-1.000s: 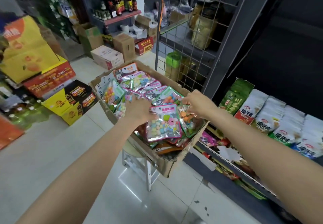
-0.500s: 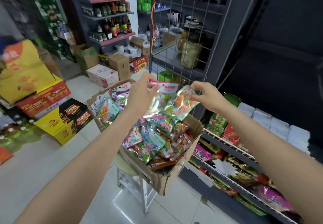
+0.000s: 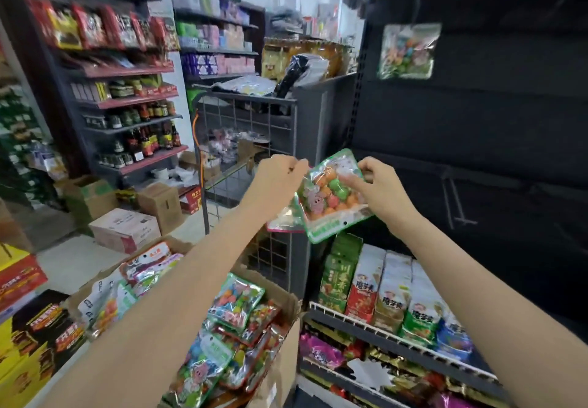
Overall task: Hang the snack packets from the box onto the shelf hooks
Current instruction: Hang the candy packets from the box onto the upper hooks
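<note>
A green-edged snack packet (image 3: 331,197) of coloured candy balls is held up between both hands in front of the dark shelf panel. My right hand (image 3: 378,188) grips its right side. My left hand (image 3: 280,181) pinches its upper left corner, and a pink-edged packet (image 3: 283,221) hangs partly hidden behind it. The cardboard box (image 3: 288,356) with several more candy packets sits low in the middle. One packet (image 3: 409,51) hangs on the dark panel at the upper right. A bare hook bracket (image 3: 458,197) juts from the panel right of my hands.
Below the panel, a wire-fronted shelf (image 3: 381,328) holds upright green, red and white snack bags. A wire cage rack (image 3: 251,140) stands behind my left hand. Bottle shelves (image 3: 133,121) and cartons (image 3: 124,229) line the left side; yellow boxes stack at the far left.
Both hands have risen from the box with packets to chest height before the dark panel. My view has tilted upward, bringing the hanging packet and upper shelves into sight.
</note>
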The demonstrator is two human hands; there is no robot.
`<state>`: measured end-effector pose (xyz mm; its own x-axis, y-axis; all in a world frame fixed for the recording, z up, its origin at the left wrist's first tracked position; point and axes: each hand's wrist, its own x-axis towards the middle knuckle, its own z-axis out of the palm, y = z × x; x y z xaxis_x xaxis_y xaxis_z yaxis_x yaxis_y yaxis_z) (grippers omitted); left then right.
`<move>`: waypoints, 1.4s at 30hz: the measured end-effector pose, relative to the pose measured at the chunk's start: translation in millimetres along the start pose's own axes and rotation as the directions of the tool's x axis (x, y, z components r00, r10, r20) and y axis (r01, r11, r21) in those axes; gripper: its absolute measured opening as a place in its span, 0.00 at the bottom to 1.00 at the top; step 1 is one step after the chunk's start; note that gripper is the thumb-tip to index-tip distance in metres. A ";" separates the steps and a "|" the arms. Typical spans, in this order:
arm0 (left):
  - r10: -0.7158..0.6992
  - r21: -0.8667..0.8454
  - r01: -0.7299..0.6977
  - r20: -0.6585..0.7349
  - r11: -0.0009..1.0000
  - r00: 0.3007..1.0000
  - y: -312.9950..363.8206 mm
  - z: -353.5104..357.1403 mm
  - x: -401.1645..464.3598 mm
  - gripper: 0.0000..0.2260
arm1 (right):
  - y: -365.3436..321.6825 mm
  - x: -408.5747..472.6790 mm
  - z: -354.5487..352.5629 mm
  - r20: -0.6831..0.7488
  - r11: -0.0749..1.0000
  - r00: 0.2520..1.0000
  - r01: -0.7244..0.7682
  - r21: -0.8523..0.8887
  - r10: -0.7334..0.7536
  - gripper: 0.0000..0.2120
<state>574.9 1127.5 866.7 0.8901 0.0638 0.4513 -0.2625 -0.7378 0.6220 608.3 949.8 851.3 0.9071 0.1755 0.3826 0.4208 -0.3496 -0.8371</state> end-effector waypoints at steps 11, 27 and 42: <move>-0.278 -0.472 0.101 -0.324 0.876 0.904 79.7 46.5 81.3 0.11 | -18.2 44.4 -85.6 0.051 0.701 0.997 -0.083 0.708 0.066 0.07; 0.189 0.168 -0.133 -0.389 0.977 0.902 128.9 26.7 155.7 0.17 | -79.5 145.7 -160.0 -0.122 0.796 0.882 0.343 -0.499 -0.456 0.05; 0.106 -0.244 -0.204 -0.362 0.948 0.926 128.9 23.6 188.9 0.21 | -54.3 175.5 -155.1 -0.237 0.948 0.932 0.302 0.097 -0.273 0.21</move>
<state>718.0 1028.5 1017.0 0.6618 0.2244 0.7153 -0.5210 -0.5484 0.6541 746.7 856.9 1024.7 0.7342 0.0408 0.6777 0.6716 -0.1894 -0.7163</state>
